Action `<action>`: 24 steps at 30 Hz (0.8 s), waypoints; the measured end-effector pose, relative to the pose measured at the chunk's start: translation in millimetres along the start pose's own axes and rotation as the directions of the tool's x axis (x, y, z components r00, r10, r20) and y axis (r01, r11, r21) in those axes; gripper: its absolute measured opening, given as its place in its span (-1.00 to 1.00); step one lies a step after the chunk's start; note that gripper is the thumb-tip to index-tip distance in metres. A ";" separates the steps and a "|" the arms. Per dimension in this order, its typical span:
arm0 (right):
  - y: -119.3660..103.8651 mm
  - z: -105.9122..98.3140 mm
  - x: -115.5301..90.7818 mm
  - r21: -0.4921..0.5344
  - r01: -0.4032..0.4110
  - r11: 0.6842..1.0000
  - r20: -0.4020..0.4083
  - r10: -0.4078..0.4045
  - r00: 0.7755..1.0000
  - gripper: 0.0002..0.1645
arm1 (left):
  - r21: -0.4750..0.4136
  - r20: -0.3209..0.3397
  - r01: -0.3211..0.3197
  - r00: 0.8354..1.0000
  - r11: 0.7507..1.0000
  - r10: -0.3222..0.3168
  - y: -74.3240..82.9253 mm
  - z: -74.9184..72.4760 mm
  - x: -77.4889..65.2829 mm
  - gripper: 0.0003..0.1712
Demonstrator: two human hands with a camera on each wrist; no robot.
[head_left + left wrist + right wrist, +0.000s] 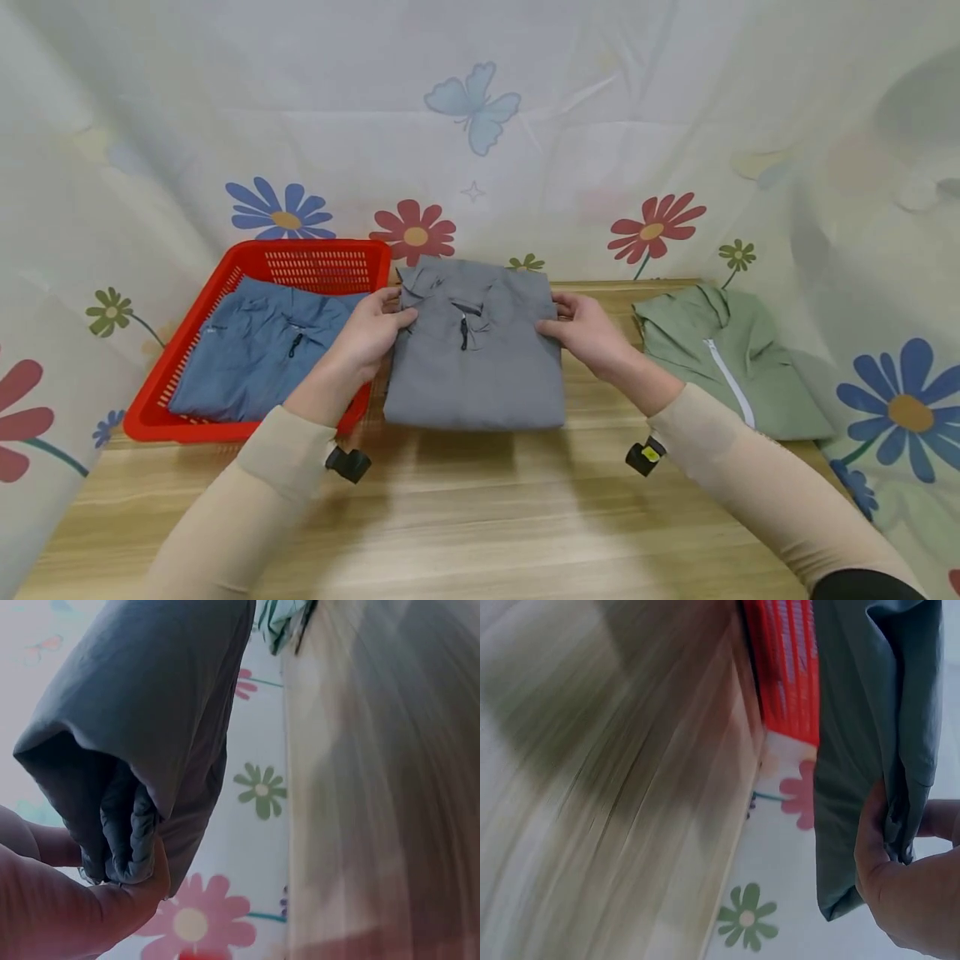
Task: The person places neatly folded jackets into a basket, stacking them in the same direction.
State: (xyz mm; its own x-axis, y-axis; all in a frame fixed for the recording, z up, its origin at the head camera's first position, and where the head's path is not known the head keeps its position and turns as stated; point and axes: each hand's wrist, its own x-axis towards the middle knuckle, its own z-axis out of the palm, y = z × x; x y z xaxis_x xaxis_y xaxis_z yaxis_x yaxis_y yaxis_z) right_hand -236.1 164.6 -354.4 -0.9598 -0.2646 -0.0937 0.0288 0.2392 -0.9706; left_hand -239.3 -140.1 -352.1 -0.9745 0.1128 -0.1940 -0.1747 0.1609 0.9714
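Observation:
A folded grey jacket (480, 375) with a black zip pull hangs above the table, held level between both hands. My left hand (372, 332) pinches its left edge, thumb on top and fingers beneath. On the opposite edge, my right hand (592, 333) grips in the same way. The left wrist view shows the layered folds of the grey jacket (142, 697) between thumb and fingers. In the right wrist view, the right hand (911, 885) clasps the folded side, and the underside faces the table.
To the left stands a red plastic basket (153, 408) with a folded blue jacket (255, 358) inside. A folded green jacket (757, 358) with a white zip lies at the right of the wooden table (487, 517). A flower-printed cloth (555, 167) hangs behind.

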 end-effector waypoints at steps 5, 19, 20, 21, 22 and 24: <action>-11.5 12.7 2.7 -0.003 0.022 1.000 0.029 -0.022 0.999 -0.26 | 0.025 0.001 0.015 1.000 1.000 -0.015 7.3 -16.4 -3.4 -0.20; -44.6 46.0 20.2 -0.001 0.011 1.000 0.044 -0.011 0.999 -0.14 | 0.050 -0.011 -0.003 1.000 0.999 0.003 16.2 -63.1 -7.9 -0.17; -46.8 48.7 22.3 0.003 0.008 1.000 0.049 -0.008 0.999 -0.13 | 0.058 -0.013 -0.004 1.000 0.998 0.005 16.4 -67.0 -8.3 -0.16; -48.9 51.7 24.6 0.010 0.008 1.000 0.055 -0.008 0.998 -0.13 | 0.069 -0.015 -0.006 1.000 0.998 0.007 16.6 -71.1 -8.7 -0.16; -50.9 54.8 26.7 0.013 0.009 1.000 0.057 -0.010 0.998 -0.14 | 0.079 -0.012 -0.010 1.000 0.997 0.011 16.6 -75.3 -9.4 -0.16; -54.0 61.4 31.3 0.021 0.018 1.000 0.061 -0.019 0.998 -0.17 | 0.087 -0.007 -0.018 1.000 0.996 0.018 16.9 -83.5 -10.0 -0.17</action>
State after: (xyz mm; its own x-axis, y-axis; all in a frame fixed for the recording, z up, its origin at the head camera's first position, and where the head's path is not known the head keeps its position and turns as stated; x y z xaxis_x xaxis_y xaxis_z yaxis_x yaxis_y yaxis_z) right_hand -250.5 86.0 -318.5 -0.9415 -0.3253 -0.0881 0.0170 0.2151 -0.9764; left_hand -244.3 -220.3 -322.3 -0.9784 0.1092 -0.1754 -0.1447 0.2437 0.9590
